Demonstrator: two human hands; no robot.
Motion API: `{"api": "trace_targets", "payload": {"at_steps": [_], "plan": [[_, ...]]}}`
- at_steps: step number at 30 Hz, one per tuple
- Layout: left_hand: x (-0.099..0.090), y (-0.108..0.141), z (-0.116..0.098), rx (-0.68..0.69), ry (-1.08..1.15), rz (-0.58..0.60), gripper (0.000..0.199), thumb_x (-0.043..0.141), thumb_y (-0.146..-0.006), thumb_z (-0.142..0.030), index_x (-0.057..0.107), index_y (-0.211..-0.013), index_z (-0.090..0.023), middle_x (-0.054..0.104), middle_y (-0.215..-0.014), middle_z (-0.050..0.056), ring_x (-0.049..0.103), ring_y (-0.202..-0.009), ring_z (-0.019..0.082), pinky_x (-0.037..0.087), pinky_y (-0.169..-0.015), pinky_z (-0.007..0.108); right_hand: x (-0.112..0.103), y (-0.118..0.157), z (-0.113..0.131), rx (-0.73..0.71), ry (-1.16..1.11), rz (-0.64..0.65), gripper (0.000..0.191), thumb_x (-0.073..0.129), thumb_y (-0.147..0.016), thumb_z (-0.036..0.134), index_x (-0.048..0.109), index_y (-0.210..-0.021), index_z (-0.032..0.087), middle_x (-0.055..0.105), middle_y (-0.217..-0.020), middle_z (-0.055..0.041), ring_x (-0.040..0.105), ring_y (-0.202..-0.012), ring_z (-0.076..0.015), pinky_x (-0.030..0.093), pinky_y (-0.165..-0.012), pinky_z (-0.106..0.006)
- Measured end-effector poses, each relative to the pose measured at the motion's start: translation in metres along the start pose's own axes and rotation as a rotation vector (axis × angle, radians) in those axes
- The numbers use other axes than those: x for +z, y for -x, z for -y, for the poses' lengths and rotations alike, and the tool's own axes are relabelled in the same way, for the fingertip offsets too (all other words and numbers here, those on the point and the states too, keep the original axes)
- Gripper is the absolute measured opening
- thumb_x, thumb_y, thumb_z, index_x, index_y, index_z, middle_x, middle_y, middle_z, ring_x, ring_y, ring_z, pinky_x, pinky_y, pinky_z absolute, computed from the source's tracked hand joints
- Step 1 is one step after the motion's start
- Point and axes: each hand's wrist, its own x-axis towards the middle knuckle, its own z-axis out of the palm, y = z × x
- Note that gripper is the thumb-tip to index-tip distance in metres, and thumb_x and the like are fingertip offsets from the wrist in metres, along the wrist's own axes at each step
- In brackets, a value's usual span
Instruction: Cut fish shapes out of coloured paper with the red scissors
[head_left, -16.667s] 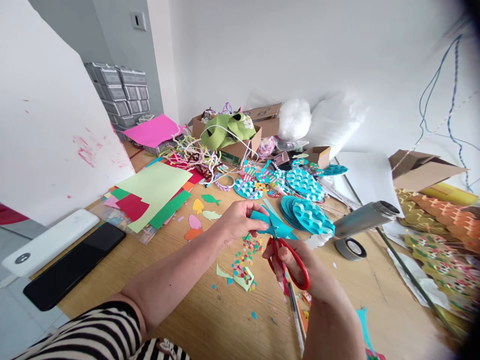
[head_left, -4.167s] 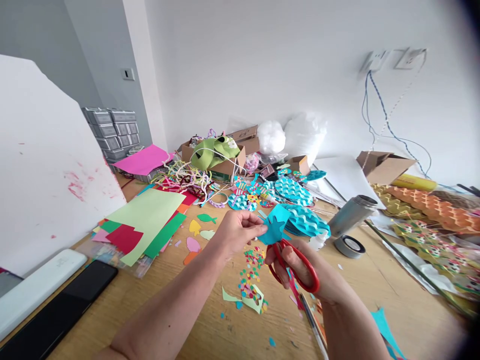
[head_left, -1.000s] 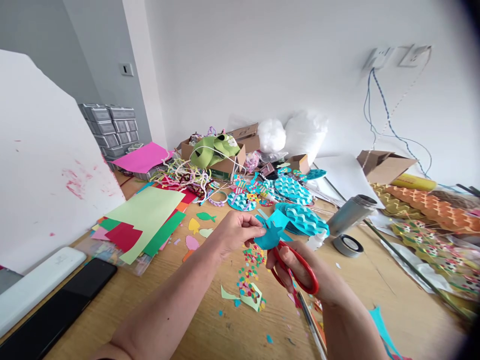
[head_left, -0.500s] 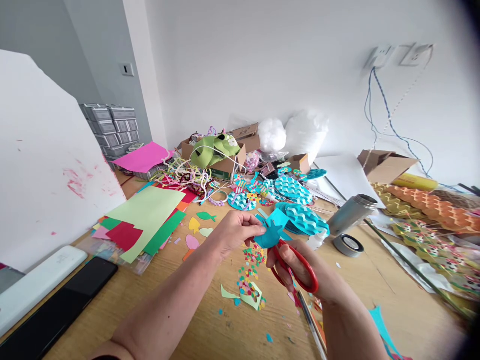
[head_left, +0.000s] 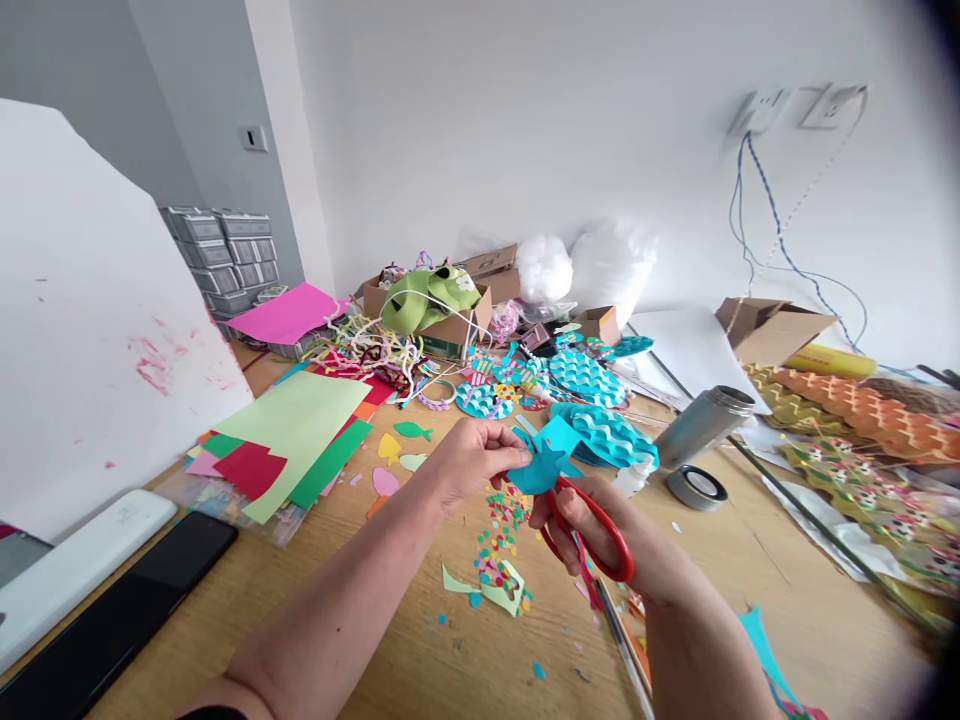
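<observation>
Between the thumb and fingers of my left hand is a piece of blue paper with a pointed, star-like outline. My right hand is closed round the red handles of a pair of scissors. The scissors' blades are at the paper's lower right edge and mostly hidden behind it. Below both hands, small coloured paper dots and a light green scrap lie on the wooden table. Paper fish shapes, including a green fish, lie left of my left hand.
Coloured paper sheets are stacked at the left, near a black phone. Blue wavy paper discs lie behind my hands. A metal flask and its lid stand at the right. Craft materials fill the back.
My right hand and the scissors have shifted very slightly at the blue paper's edge. My left hand keeps its hold on the paper, almost unmoved.
</observation>
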Motion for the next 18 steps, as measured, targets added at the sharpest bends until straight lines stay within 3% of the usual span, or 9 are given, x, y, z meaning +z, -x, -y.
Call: {"api": "trace_targets", "payload": {"at_steps": [18], "plan": [[-0.0009, -0.0008, -0.0004, -0.005, 0.012, 0.005, 0.025, 0.070, -0.063, -0.034, 0.058, -0.066, -0.013, 0.054, -0.057, -0.002, 0.047, -0.049, 0.007, 0.035, -0.048, 0.022, 0.0014, 0.0001, -0.0017, 0.010, -0.066, 0.014, 0.055, 0.041, -0.090, 0.064, 0.061, -0.081, 0.013, 0.053, -0.040, 0.0021, 0.042, -0.036, -0.0094, 0.032, -0.045, -0.024]]}}
